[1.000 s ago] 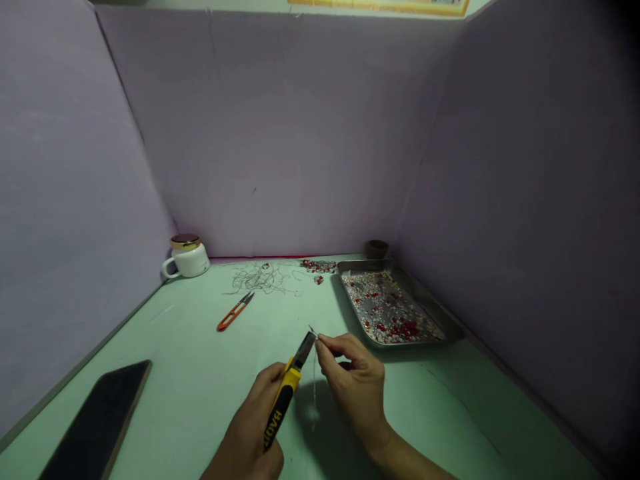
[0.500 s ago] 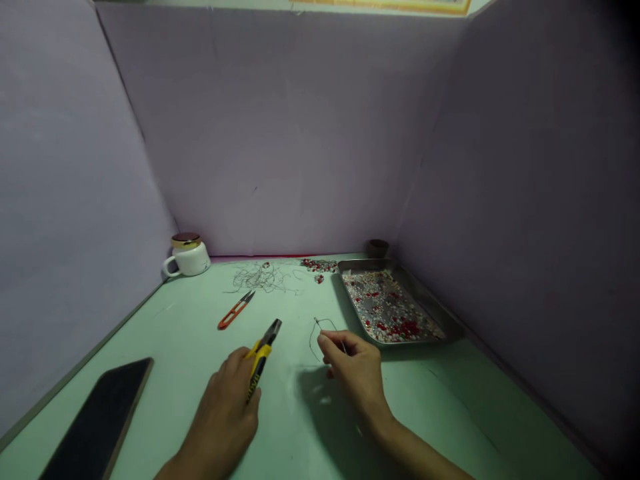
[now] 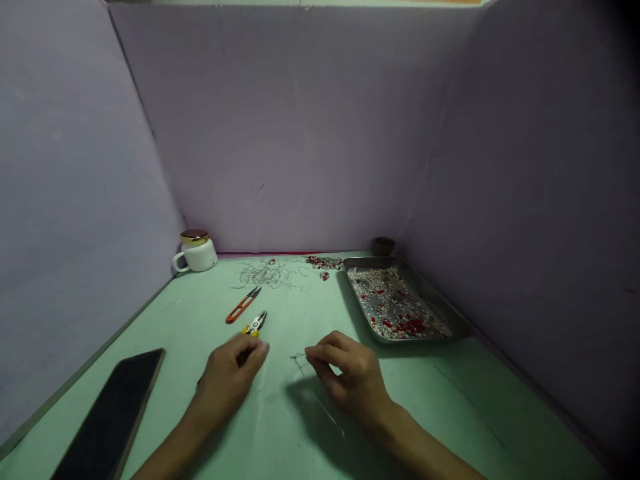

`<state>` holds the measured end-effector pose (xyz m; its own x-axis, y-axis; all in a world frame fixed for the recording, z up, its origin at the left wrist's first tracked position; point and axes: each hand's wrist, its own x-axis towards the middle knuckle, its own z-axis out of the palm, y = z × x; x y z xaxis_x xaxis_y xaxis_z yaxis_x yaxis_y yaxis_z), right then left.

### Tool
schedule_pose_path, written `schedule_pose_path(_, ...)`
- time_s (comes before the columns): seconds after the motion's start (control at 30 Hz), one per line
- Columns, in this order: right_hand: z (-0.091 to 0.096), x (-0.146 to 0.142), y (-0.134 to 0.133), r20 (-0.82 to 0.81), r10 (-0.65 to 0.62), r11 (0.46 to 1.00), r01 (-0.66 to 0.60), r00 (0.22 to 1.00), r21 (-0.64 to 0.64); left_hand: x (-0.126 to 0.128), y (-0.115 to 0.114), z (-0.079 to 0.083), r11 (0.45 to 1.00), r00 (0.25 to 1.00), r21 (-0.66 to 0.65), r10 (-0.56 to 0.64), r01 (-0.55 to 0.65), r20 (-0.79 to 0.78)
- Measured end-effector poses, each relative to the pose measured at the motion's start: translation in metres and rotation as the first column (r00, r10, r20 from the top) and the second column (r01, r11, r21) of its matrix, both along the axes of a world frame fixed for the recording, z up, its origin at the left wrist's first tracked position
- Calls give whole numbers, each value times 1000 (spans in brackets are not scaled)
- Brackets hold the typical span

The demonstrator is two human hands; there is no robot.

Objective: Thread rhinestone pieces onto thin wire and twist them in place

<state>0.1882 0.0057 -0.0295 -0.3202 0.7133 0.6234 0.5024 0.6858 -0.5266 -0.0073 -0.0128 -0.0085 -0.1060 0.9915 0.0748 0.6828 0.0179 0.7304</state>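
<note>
A thin wire (image 3: 299,356) with a small twisted loop sticks out from the pinched thumb and forefinger of my right hand (image 3: 350,373); part of it is hidden by the fingers. My left hand (image 3: 227,377) is to the left of it, thumb and fingertips drawn together, and nothing shows between them. Just beyond the left hand lie yellow-handled pliers (image 3: 257,323) on the table, jaws pointing away, their handles mostly covered by that hand. Orange thread snips (image 3: 243,305) lie a little farther off.
A metal tray (image 3: 363,312) of red, white and other beads stands at right. Tangled wire (image 3: 270,273) and red beaded pieces (image 3: 324,263) lie at the back. A white lidded mug (image 3: 199,255), a dark small pot (image 3: 383,247) and a phone-like dark slab (image 3: 113,413) stand or lie around the edges.
My left hand has let go of the pliers, which now lie on the table. My right hand has turned the wire so its end points left, toward my left hand.
</note>
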Motion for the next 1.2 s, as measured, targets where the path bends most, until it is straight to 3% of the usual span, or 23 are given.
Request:
schedule_pose_path(0.03,4,2,0,61,25,997,-29,998,65,6,-2,4,984,976,-158,-49,84,210)
schedule_pose_path(0.07,8,4,1,112,46,990,-61,993,126,12,-5,6,949,906,-240,-92,205,412)
schedule_pose_path(0.17,16,8,2,206,92,959,-142,974,244,25,-11,6,866,681,-315,-41,390,731)
schedule_pose_path(0.27,21,9,4,231,100,928,-174,968,330,33,-13,2,880,595,-298,22,370,803)
schedule_pose_path(0.4,30,13,3,53,-19,883,-8,998,470,41,-9,2,941,555,-227,54,250,830)
schedule_pose_path(0.47,35,17,2,-137,-74,898,125,988,422,46,-5,2,966,520,-174,49,194,853)
schedule_pose_path(0.53,37,21,4,-284,-140,959,201,948,199,51,-1,0,973,492,-134,25,187,870)
schedule_pose_path(0.6,35,23,8,-347,-188,975,134,919,-175,56,1,-4,975,498,-123,16,184,867)
schedule_pose_path(0.67,26,23,14,-375,-164,860,-54,912,-508,59,1,-10,979,554,-121,10,163,832)
schedule_pose_path(0.73,15,21,20,-420,-102,719,-225,902,-657,61,-1,-15,979,638,-145,19,146,770)
schedule_pose_path(0.8,5,17,23,-452,-39,641,-325,891,-696,61,-2,-19,972,713,-192,38,136,700)
schedule_pose_path(0.9,-4,13,23,-429,17,606,-350,903,-714,58,-4,-19,959,791,-260,74,110,607)
schedule_pose_path(1.13,-6,13,22,-263,1,656,-199,965,-728,54,-3,-17,974,875,-206,19,93,485)
schedule_pose_path(1.2,-1,14,20,-148,-74,729,-48,986,-683,53,-1,-16,983,890,-171,20,65,455)
